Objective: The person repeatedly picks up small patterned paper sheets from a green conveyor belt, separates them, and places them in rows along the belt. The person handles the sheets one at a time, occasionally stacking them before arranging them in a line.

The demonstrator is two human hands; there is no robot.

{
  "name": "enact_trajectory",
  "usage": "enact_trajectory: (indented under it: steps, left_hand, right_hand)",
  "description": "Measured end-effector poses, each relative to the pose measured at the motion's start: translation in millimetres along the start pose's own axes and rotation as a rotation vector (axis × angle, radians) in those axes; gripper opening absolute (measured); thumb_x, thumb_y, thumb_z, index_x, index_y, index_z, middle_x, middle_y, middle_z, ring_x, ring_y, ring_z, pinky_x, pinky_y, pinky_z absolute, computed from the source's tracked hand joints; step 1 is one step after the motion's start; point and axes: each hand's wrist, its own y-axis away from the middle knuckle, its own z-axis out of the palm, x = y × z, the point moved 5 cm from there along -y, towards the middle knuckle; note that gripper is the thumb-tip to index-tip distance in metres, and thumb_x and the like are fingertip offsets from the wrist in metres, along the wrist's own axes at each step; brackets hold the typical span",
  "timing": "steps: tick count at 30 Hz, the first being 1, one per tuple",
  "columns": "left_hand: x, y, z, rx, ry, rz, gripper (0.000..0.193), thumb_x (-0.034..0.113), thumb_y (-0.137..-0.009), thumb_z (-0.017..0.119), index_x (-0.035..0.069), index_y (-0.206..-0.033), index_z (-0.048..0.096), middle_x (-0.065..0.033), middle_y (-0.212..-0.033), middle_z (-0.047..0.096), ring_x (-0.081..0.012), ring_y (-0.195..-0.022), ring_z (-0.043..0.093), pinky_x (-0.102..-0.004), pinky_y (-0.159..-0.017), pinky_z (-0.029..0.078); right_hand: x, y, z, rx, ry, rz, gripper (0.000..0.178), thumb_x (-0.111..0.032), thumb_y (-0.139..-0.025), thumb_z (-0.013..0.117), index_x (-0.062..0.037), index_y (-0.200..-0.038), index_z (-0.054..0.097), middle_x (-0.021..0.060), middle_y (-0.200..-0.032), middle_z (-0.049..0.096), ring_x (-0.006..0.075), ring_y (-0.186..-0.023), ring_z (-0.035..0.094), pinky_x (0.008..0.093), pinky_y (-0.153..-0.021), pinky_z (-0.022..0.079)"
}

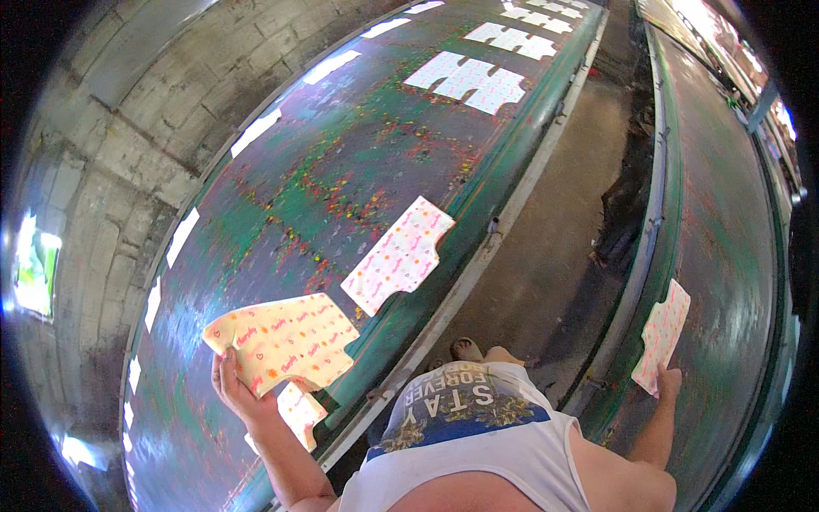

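Item, nearest the lens: white sleeveless shirt [512, 452] with a printed blue panel, belonging to the person, who is standing in the aisle [546, 247] between two long tables.

Item, far left: block wall [111, 145], running along the left table.

Item: left table [324, 179], green and paint-flecked, stretching away up the frame.

Item: left hand [232, 388], its grip clamped on the lower left edge of a printed fabric piece [281, 340]; cream-yellow with small coloured motifs, this piece is being held up off the table, lying up and to the right of the hand.

Item: second printed piece [299, 411], showing just below the first, right beside the left wrist; whether the hand is touching it cannot be told.

Item: pink-white printed piece [399, 254], lying flat on the left table near its aisle edge, apart from the hand.

Item: further white pieces [469, 81], lying in a row far up the same table.

Item: right table [725, 239], dark green.

Item: right hand [670, 380], its grip resting on the lower end of a pink-white fabric panel [664, 334]; the panel is lying on the right table, extending up from the fingers. Whether the fingers are closing on it or only pressing cannot be told.
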Motion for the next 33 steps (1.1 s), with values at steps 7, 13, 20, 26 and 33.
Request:
enact_trajectory:
  steps: [7, 13, 20, 26, 33]
  left_hand:
    - [-13.7, -11.2, -23.8, 0.023, 0.088, -0.065, 0.028, 0.012, -0.096, 0.072, 0.001, -0.121, 0.074, -0.0072, -0.104, 0.076, -0.0208, -0.09, 0.077, -0.0356, -0.077, 0.066]
    - [-29.4, -22.4, -62.9, -0.007, 0.111, -0.08, 0.027, 0.01, -0.096, 0.073, 0.0, -0.121, 0.074, -0.0081, -0.105, 0.077, -0.0197, -0.092, 0.077, -0.0354, -0.081, 0.066]
    - [-37.1, -21.8, -113.1, 0.103, 0.086, -0.068, 0.029, 0.011, -0.098, 0.072, -0.001, -0.124, 0.072, -0.01, -0.113, 0.076, -0.0227, -0.1, 0.076, -0.0401, -0.085, 0.066]
    - [-34.3, -16.0, -125.1, 0.26, 0.08, -0.027, 0.033, 0.012, -0.099, 0.072, -0.001, -0.129, 0.065, -0.014, -0.12, 0.072, -0.0248, -0.107, 0.075, -0.0404, -0.087, 0.066]
    - [-11.7, -13.8, -92.7, -0.054, 0.027, 0.113, 0.019, 0.01, -0.099, 0.069, 0.001, -0.115, 0.072, -0.0071, -0.1, 0.074, -0.0192, -0.09, 0.075, -0.0343, -0.076, 0.064]
  right_hand:
    - [5.0, 19.5, 12.3, 0.176, 0.108, 0.004, 0.036, -0.024, -0.087, 0.076, 0.0097, -0.099, 0.073, 0.0284, -0.094, 0.078, 0.0469, -0.093, 0.078, 0.0582, -0.081, 0.061]
    - [-1.0, 10.0, 37.6, -0.139, -0.147, 0.232, 0.025, -0.014, -0.091, 0.069, 0.0051, -0.106, 0.072, 0.0262, -0.101, 0.077, 0.038, -0.079, 0.08, 0.0561, -0.059, 0.062]
    - [-61.7, 21.0, 11.3, 0.274, 0.369, -0.379, 0.038, -0.033, -0.101, 0.065, 0.0043, -0.109, 0.071, 0.0297, -0.087, 0.074, 0.0469, -0.079, 0.074, 0.0559, -0.073, 0.061]
    - [-150.1, -22.0, -71.5, 0.817, -0.647, -0.257, 0.048, -0.036, -0.106, 0.068, 0.0024, -0.134, 0.067, 0.0253, -0.124, 0.073, 0.0374, -0.116, 0.071, 0.0484, -0.096, 0.055]
    - [-351.3, -19.4, -152.1, 0.735, -1.064, -0.549, 0.034, -0.015, -0.111, 0.063, 0.007, -0.137, 0.064, 0.0163, -0.123, 0.074, 0.0271, -0.107, 0.073, 0.0387, -0.096, 0.056]
